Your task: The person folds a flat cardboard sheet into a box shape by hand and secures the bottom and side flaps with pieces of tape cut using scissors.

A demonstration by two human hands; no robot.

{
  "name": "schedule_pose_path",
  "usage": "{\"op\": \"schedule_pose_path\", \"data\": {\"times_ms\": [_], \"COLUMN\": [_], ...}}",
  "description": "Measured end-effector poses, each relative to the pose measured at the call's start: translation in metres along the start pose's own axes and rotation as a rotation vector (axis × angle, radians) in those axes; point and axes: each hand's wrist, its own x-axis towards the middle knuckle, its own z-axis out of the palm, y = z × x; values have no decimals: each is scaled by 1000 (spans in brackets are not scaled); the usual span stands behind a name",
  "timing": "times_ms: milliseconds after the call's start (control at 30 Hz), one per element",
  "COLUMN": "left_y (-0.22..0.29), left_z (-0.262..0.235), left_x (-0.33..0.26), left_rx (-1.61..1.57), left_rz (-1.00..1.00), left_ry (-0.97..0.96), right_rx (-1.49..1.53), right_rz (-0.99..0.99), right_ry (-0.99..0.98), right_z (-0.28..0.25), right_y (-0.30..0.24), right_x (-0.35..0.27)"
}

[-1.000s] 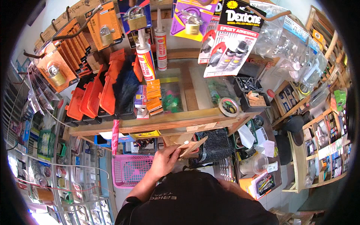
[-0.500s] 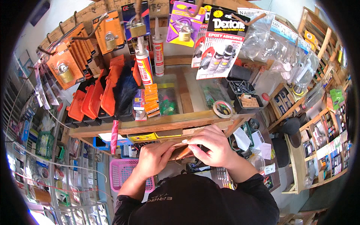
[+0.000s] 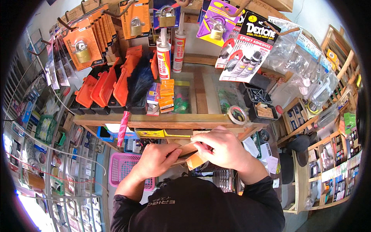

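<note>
Both hands (image 3: 155,160) on cardboard (image 3: 196,160) (brown)

We can read lettering on the black-topped card (image 3: 247,52) between one and two o'clock, the front nozzle-tipped cartridge (image 3: 163,62) at eleven and the black garment (image 3: 197,210) at six.

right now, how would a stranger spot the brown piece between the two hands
Start at the wide wooden counter, its front edge running across the view. Just on its near side, the left hand and right hand grip a brown piece, probably cardboard, with a tan-orange flap. Unlike the pink mesh basket to its left, it is plain and held in both hands.
</note>
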Motion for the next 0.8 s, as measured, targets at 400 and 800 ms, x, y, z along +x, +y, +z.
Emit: {"op": "schedule_pose_path", "data": {"times_ms": [400,800], "left_y": [3,9], "left_z": [-4,13], "left_x": [0,1], "left_rx": [257,614], "left_rz": [42,249], "left_ry": [51,109], "right_rx": [-269,202], "right_rz": [-142,273], "right_ry": [-54,-153], "right_z": [10,4], "right_y": [6,25], "right_x": [-2,-8]}}
